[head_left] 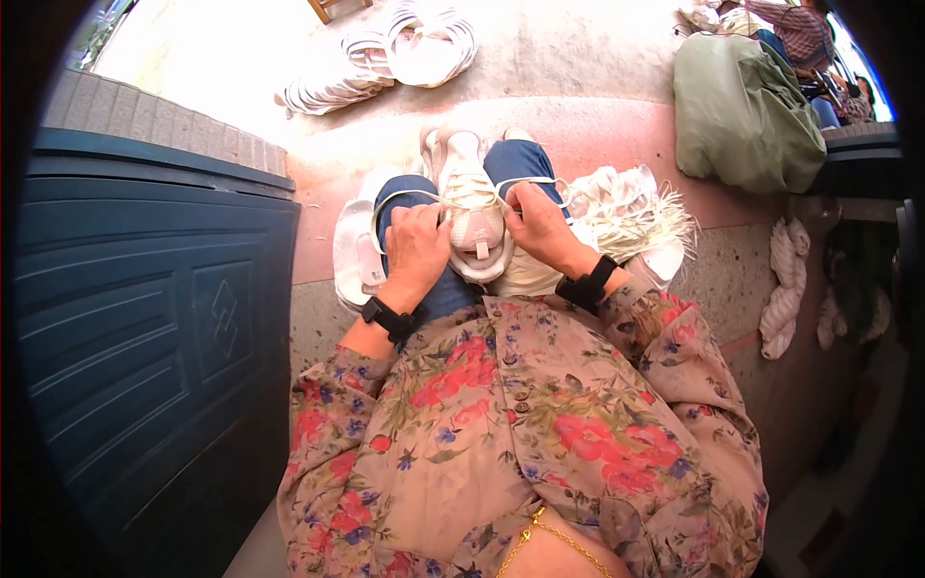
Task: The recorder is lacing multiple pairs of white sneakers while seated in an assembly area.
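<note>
cream lace [472,201] pinched by left hand [418,249], right hand [541,227]; knuckles up, flanking pale shoe [477,229]

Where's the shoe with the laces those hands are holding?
In the head view, the pale shoe is above the middle, between the left hand and the right hand, with blue trouser legs on either side.

Shoe [476,229]: matt mesh cloth
Laces [470,189]: matt cord
Sack [737,111]: creased cloth
Door [145,308]: smooth, faint sheen
Chain [537,518]: glossy metal

No writing is legible (even on the shoe [474,223]).
</note>
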`<action>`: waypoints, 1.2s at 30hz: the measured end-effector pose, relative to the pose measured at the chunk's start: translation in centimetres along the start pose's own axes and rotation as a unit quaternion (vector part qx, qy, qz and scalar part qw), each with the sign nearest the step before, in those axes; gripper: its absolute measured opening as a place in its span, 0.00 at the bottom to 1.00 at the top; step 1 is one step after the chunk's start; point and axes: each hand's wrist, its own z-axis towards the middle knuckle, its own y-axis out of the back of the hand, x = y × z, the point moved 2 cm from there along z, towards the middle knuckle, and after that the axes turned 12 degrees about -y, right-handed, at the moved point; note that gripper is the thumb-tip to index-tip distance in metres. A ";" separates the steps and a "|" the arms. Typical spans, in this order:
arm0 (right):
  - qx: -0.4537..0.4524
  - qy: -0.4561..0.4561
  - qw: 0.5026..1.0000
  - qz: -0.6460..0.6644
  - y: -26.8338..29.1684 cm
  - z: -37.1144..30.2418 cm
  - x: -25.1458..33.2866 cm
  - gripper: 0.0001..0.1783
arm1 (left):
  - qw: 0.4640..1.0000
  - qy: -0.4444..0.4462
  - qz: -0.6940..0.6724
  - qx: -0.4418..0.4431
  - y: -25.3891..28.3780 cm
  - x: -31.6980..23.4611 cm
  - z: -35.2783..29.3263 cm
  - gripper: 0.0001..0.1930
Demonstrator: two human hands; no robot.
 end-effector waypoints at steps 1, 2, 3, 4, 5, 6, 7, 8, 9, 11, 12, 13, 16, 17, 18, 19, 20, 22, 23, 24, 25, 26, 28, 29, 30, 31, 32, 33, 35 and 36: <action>-0.002 0.000 1.000 0.000 0.1 -0.1 -0.1 0.05 | 0.999 -0.034 0.029 -0.029 0.8 -0.5 0.5 0.07; 0.010 -0.025 1.000 0.010 0.2 -0.2 -0.3 0.05 | 0.994 -0.068 0.058 -0.059 1.4 -0.9 1.0 0.07; 0.022 -0.050 0.998 0.019 0.2 -0.3 -0.5 0.06 | 0.994 -0.072 0.057 -0.059 1.5 -1.0 1.6 0.07; 0.021 -0.047 0.999 0.018 0.4 -0.2 -0.4 0.06 | 0.998 -0.060 0.012 -0.030 1.4 -1.0 2.2 0.08; 0.034 -0.053 0.998 0.020 0.4 -0.2 -0.2 0.06 | 0.998 -0.049 -0.034 0.000 1.2 -1.1 2.9 0.08; 0.047 -0.060 0.997 0.021 0.5 -0.2 -0.1 0.07 | 0.996 -0.029 -0.075 0.044 0.4 -1.4 3.6 0.09; 0.047 -0.055 0.997 0.022 0.6 -0.1 0.1 0.07 | 0.996 -0.029 -0.072 0.040 -0.1 -1.5 4.3 0.09; 0.054 -0.049 0.997 0.023 0.6 -0.1 0.0 0.07 | 0.993 -0.034 -0.077 0.087 -1.2 -1.5 4.9 0.10; 0.061 -0.042 0.997 0.023 0.6 -0.2 -0.1 0.07 | 0.987 -0.039 -0.082 0.134 -2.1 -1.5 5.4 0.11; 0.051 -0.038 0.998 0.026 0.4 -0.3 -0.6 0.07 | 0.987 -0.026 -0.064 0.146 -2.9 -1.8 6.6 0.13; 0.050 -0.023 0.998 0.037 0.3 -0.2 -0.8 0.07 | 0.987 -0.030 -0.070 0.139 -3.2 -1.9 7.2 0.14; 0.051 -0.010 0.997 0.049 0.3 -0.3 -0.6 0.07 | 0.987 -0.032 -0.077 0.134 -3.5 -2.0 7.6 0.15; 0.045 0.023 0.998 0.022 0.5 -0.2 0.1 0.05 | 0.982 -0.087 -0.046 0.164 -5.0 -1.5 8.7 0.17; 0.039 0.046 0.998 0.017 0.4 -0.1 0.2 0.04 | 0.977 -0.111 -0.028 0.177 -5.2 -1.3 9.0 0.18; 0.039 0.047 0.998 0.021 0.2 0.0 0.1 0.04 | 0.977 -0.110 -0.025 0.179 -5.2 -0.9 9.2 0.18; 0.029 0.088 0.995 -0.024 0.0 0.0 -0.1 0.05 | 0.970 -0.032 -0.137 0.198 -5.0 -0.6 9.6 0.19; 0.020 0.129 0.989 -0.068 -0.2 -0.1 0.0 0.05 | 0.944 0.050 -0.245 0.214 -4.2 -0.6 9.8 0.21; 0.035 0.149 0.977 -0.146 -0.4 0.0 0.2 0.06 | 0.895 0.150 -0.353 0.228 -1.9 -1.2 10.3 0.23; 0.051 0.168 0.958 -0.226 -0.6 0.0 0.5 0.06 | 0.823 0.246 -0.455 0.234 -1.2 -1.1 10.3 0.24; 0.050 0.168 0.959 -0.224 -0.6 0.1 0.9 0.06 | 0.803 0.259 -0.487 0.225 -1.2 -0.5 10.2 0.25; 0.063 0.161 0.945 -0.277 -0.8 0.3 1.4 0.06 | 0.805 0.260 -0.484 0.223 -0.9 0.1 10.0 0.25; 0.075 0.153 0.929 -0.329 -0.8 0.5 1.9 0.05 | 0.785 0.277 -0.516 0.202 -0.4 0.6 9.8 0.26; 0.058 0.177 0.919 -0.348 -0.3 1.1 3.0 0.05 | 0.753 0.297 -0.564 0.165 0.3 0.9 9.7 0.25; 0.041 0.197 0.907 -0.369 -0.1 1.3 3.3 0.05 | 0.754 0.296 -0.564 0.163 0.3 1.0 9.7 0.25; 0.047 0.221 0.904 -0.363 -0.1 1.2 3.2 0.05 | 0.747 0.302 -0.574 0.146 0.2 1.0 9.6 0.25; 0.045 0.224 0.902 -0.366 0.0 1.2 2.8 0.05 | 0.740 0.305 -0.585 0.129 0.0 1.0 9.7 0.25; 0.021 0.248 0.927 -0.279 0.3 1.2 2.5 0.04 | 0.741 0.301 -0.587 0.127 -0.3 0.9 9.7 0.25; -0.002 0.269 0.944 -0.190 0.5 1.0 2.3 0.04 | 0.720 0.322 -0.601 0.127 -0.7 0.9 9.6 0.24; -0.020 0.262 0.956 -0.128 1.7 1.2 5.6 0.05 | 0.698 0.346 -0.615 0.119 -2.3 1.4 9.2 0.24; -0.072 0.280 0.956 -0.050 3.3 1.4 8.3 0.04 | 0.707 0.322 -0.618 0.119 -3.5 1.7 9.2 0.25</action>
